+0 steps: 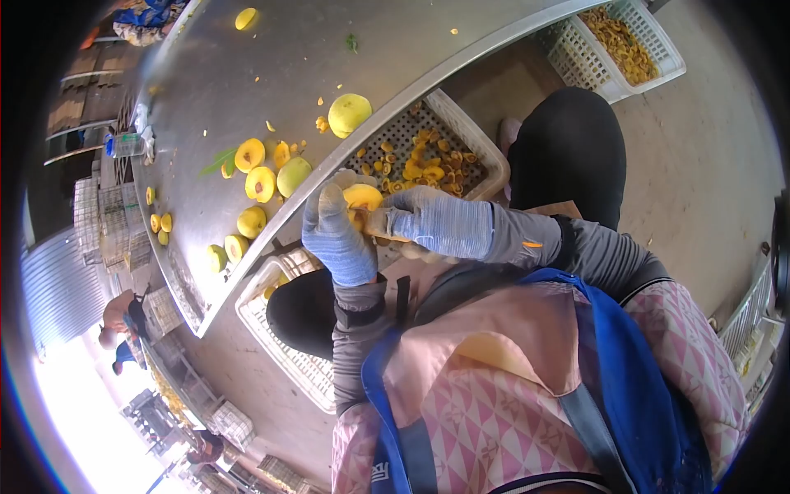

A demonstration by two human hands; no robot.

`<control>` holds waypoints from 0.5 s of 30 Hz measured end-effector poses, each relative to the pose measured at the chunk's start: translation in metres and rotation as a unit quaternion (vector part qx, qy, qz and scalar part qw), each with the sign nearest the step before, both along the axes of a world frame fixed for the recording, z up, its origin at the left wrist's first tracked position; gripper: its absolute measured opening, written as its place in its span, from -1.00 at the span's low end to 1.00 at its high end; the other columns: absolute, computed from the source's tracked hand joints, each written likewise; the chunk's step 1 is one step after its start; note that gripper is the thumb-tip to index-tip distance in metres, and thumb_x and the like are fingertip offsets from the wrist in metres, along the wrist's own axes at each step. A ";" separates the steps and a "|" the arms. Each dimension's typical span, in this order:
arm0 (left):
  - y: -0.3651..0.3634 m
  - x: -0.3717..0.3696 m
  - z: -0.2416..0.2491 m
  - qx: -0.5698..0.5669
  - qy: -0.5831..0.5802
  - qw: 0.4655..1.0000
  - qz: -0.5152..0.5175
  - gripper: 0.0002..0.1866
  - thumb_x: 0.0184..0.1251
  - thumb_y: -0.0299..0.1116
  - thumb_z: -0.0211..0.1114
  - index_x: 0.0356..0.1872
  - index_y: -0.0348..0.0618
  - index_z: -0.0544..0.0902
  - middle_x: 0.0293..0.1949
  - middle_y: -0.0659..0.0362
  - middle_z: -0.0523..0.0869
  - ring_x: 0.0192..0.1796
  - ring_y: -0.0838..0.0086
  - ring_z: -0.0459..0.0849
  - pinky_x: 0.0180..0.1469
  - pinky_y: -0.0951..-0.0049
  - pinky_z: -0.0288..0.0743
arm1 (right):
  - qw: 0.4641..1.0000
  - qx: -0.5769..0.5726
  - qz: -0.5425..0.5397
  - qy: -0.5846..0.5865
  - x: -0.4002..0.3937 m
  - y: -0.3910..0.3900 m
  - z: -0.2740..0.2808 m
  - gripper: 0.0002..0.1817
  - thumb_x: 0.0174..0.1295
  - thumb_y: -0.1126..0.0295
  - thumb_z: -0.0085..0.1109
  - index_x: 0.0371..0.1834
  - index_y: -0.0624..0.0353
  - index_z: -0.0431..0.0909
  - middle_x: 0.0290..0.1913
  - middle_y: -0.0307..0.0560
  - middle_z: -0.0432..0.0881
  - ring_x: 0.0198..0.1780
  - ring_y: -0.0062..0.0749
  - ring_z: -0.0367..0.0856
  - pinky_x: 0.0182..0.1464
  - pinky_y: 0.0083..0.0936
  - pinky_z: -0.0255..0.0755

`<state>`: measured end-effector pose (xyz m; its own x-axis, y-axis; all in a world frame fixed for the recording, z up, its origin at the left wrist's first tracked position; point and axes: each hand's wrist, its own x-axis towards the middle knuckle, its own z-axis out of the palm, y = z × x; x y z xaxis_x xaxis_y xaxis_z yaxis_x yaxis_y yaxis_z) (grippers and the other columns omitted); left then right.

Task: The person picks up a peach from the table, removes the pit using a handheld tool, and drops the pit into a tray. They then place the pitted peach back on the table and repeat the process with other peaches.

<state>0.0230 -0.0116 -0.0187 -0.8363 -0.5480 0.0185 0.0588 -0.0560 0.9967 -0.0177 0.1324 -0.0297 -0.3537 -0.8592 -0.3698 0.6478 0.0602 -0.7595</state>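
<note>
My left hand (337,239), in a blue-grey knitted glove, is closed around a cut yellow peach (362,196). Against the same fruit presses my right hand (448,224), gloved alike, its fingers curled; whatever it grips is hidden. Both hands are just off the metal table's (288,41) edge. Close by on the table lie a whole peach (350,114), peach halves (261,184) with brown centres and a green leaf (216,162). Beyond my hands, below the table edge, a white crate (494,165) contains peach pits and scraps (424,165).
Another white basket (658,66) full of orange-yellow pieces stands at the upper right. A further white basket (317,387) is beside my knee. Small scraps and several more peaches are scattered on the table. Stacked crates (107,218) and other people (123,321) appear at the left.
</note>
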 end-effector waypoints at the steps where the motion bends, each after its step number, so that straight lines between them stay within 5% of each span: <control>1: -0.004 0.002 -0.001 -0.020 -0.013 1.000 -0.016 -0.48 0.41 0.01 0.16 -0.13 -0.40 0.62 -0.29 0.03 0.71 -0.27 0.39 0.68 -0.18 0.43 0.57 | 1.000 0.000 0.000 0.001 -0.004 0.004 -0.004 -0.62 0.42 0.03 0.07 -0.13 0.16 0.58 -0.45 -0.29 0.48 -0.55 -0.68 0.37 -0.49 -0.68 0.28; 3: -0.006 0.006 0.001 -0.040 -0.025 0.998 -0.028 -0.43 0.44 0.08 0.11 -0.15 -0.40 0.62 -0.31 -0.01 0.72 -0.27 0.36 0.68 -0.17 0.43 0.58 | 0.961 -0.154 0.087 -0.210 -0.009 0.007 -0.009 -0.60 0.42 -0.03 0.04 -0.23 0.11 0.57 -0.54 -0.38 0.39 -0.61 -0.73 0.26 -0.59 -0.70 0.13; 4: -0.004 0.007 0.005 -0.012 -0.017 0.999 -0.026 -0.47 0.42 0.04 0.15 -0.15 -0.39 0.62 -0.29 0.01 0.72 -0.27 0.39 0.67 -0.18 0.44 0.57 | 0.961 -0.154 0.091 -0.209 -0.005 0.005 -0.007 -0.60 0.42 -0.03 0.04 -0.23 0.11 0.57 -0.54 -0.38 0.39 -0.61 -0.73 0.26 -0.59 -0.70 0.13; 6: -0.003 0.006 0.008 0.014 -0.003 1.000 -0.020 -0.51 0.40 0.00 0.20 -0.14 -0.38 0.63 -0.28 0.04 0.72 -0.28 0.42 0.66 -0.20 0.45 0.55 | 0.998 -0.057 -0.025 0.013 0.007 -0.002 0.003 -0.56 0.41 -0.08 0.03 -0.28 0.10 0.55 -0.58 -0.41 0.35 -0.63 -0.76 0.23 -0.63 -0.71 0.05; 9: -0.006 0.005 0.011 0.003 0.001 1.000 0.008 -0.50 0.42 0.01 0.17 -0.12 -0.36 0.62 -0.29 0.06 0.71 -0.30 0.41 0.66 -0.21 0.43 0.56 | 0.998 -0.046 -0.015 -0.037 0.006 0.007 0.031 -0.55 0.39 -0.11 0.03 -0.32 0.08 0.53 -0.58 -0.41 0.32 -0.65 -0.78 0.19 -0.64 -0.71 -0.01; 10: -0.012 0.004 0.011 0.103 0.007 0.994 0.031 -0.51 0.43 0.01 0.15 -0.11 -0.34 0.61 -0.30 0.07 0.70 -0.31 0.41 0.66 -0.21 0.42 0.57 | 0.998 -0.046 -0.010 -0.034 0.005 0.009 0.029 -0.55 0.39 -0.11 0.03 -0.32 0.08 0.53 -0.58 -0.41 0.32 -0.65 -0.78 0.19 -0.64 -0.71 -0.01; 11: -0.017 0.003 0.013 0.200 0.013 0.978 0.054 -0.52 0.45 0.01 0.14 -0.10 -0.33 0.61 -0.31 0.08 0.69 -0.32 0.41 0.66 -0.22 0.41 0.58 | 0.994 -0.086 -0.012 -0.064 0.003 0.011 0.023 -0.52 0.38 -0.13 0.03 -0.27 0.11 0.55 -0.54 -0.38 0.38 -0.60 -0.73 0.27 -0.58 -0.70 0.10; 13: -0.024 0.005 0.026 0.192 0.023 0.975 0.107 -0.54 0.47 0.04 0.09 -0.05 -0.24 0.55 -0.34 0.07 0.69 -0.32 0.41 0.66 -0.29 0.44 0.58 | 0.988 -0.130 -0.003 -0.088 0.001 0.005 0.011 -0.49 0.38 -0.14 0.03 -0.22 0.15 0.57 -0.49 -0.35 0.44 -0.55 -0.67 0.35 -0.52 -0.68 0.21; 15: -0.043 0.031 0.041 0.060 -0.007 0.987 0.150 -0.54 0.46 0.04 0.09 -0.09 -0.23 0.57 -0.37 0.06 0.70 -0.40 0.44 0.65 -0.43 0.52 0.54 | 0.959 -0.024 -0.131 0.249 0.007 -0.007 -0.002 -0.45 0.39 -0.10 0.03 -0.04 0.26 0.58 -0.35 -0.26 0.54 -0.34 -0.51 0.51 -0.27 -0.58 0.41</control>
<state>0.0540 -0.0545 0.0220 -0.6361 -0.7682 -0.0719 0.0763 -0.1553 0.9849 -0.0111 0.1259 -0.0314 -0.6831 -0.7277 -0.0614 0.1915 -0.0973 -0.9767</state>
